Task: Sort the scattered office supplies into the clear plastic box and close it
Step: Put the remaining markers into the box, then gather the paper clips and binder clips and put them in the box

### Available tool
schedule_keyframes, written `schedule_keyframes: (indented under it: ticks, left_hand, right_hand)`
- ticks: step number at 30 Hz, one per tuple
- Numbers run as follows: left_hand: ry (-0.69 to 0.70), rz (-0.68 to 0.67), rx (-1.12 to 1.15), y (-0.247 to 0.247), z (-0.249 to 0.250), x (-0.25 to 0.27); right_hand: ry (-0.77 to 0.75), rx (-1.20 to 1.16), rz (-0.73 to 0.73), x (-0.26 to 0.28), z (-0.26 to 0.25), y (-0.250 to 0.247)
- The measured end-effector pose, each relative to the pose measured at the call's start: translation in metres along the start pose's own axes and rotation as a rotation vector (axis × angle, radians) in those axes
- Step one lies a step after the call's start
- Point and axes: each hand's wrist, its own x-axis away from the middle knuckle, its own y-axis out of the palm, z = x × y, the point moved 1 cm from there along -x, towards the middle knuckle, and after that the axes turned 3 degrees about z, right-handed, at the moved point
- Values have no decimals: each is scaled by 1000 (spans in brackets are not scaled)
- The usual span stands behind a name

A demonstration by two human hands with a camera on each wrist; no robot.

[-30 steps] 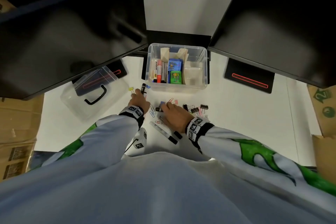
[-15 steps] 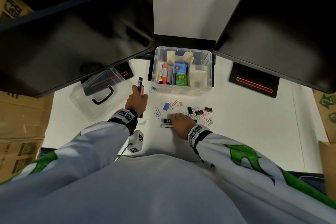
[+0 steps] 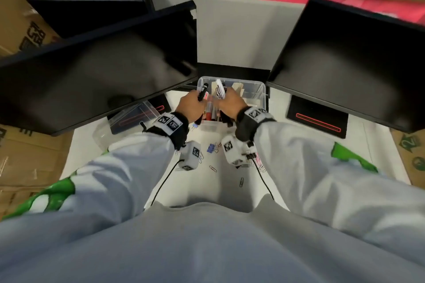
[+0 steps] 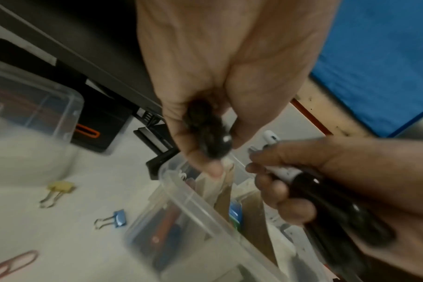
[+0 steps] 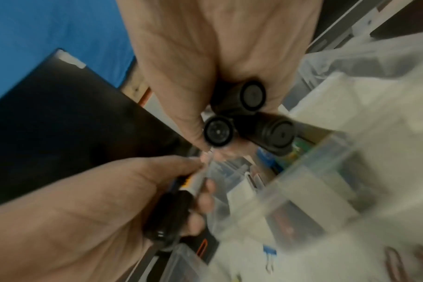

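The left hand (image 3: 192, 104) is curling its grip round a single black marker (image 3: 203, 94), whose cap end is poking up past the fingers toward 12 o'clock. In the left wrist view that marker's butt end (image 4: 211, 137) is showing end-on between thumb and fingers. The right hand (image 3: 231, 103) is clutching a bundle of markers (image 3: 220, 91); the right wrist view is showing three round black ends (image 5: 251, 114) packed together in the closed grip. Both hands are hovering side by side, nearly touching, over the near half of the clear plastic box (image 3: 261, 96), which is sitting open at the far middle of the white table (image 3: 299, 145). Inside the box a red marker (image 3: 208, 110) is lying under the hands, with tan cardboard dividers (image 3: 238, 87) toward 1 o'clock.

The box's clear lid (image 3: 128, 119) with a black handle is lying on the table at 9 o'clock from the box, partly under the left monitor (image 3: 103, 76). A second monitor (image 3: 349, 64) is hanging over the table at 2 o'clock. At 6 o'clock from the box, below the wrists, a blue binder clip (image 3: 210, 148) and loose paper clips (image 3: 213, 168) are lying scattered. The left wrist view is also showing a yellow binder clip (image 4: 58, 190) and another blue binder clip (image 4: 116, 219) on the table beside the box wall.
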Motion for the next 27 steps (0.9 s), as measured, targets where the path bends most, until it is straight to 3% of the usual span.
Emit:
schedule_keyframes:
  ticks: [3,6,10,12,14,17,22,27]
  left_hand:
    - [8,-78,-177,-1,5,-15]
    - [54,3,-102,-10,3,-14]
    - [19,134,16,-17,-43,-4]
    - [29,98,-99,-10,-74,0]
    - [44,10,-271,4,-100,1]
    - [-5,-136,-455,25,-118,2]
    - [-27,-198,-582,50,-121,6]
    - [86,-206,-578,79,-113,28]
  right_hand:
    - [40,183,-39,-16,-16,-5]
    - [-13,258,-20,-8,-22,-8]
    - [-221,114,65,22,-3,-14]
    - [-294,-44,41,45,17,-21]
    - [-274,-83,-31,69,44,-25]
    - [-232,146,-86,88,92,-16]
    - [-141,678,-278,90,153,34]
    - [-183,779,-274,91,161,66]
